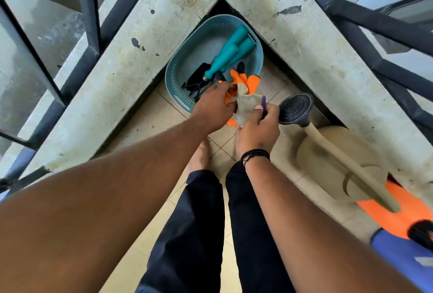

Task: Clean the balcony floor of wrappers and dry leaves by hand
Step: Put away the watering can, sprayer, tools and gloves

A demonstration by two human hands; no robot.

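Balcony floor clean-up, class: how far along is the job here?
Done: nothing visible; no wrappers or leaves appear collected. In hand: both the left hand and right hand hold orange-and-beige work gloves over the teal plastic basket of garden tools. Left: gloving up, then all picking on the beige tiled floor.

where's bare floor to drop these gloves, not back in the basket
Free: tiles left of the left hand, between the basket and the concrete ledge. Crowded: the corner, where basket and watering can flank both hands, the right hand gripping the gloves; the basket holds garden tools.
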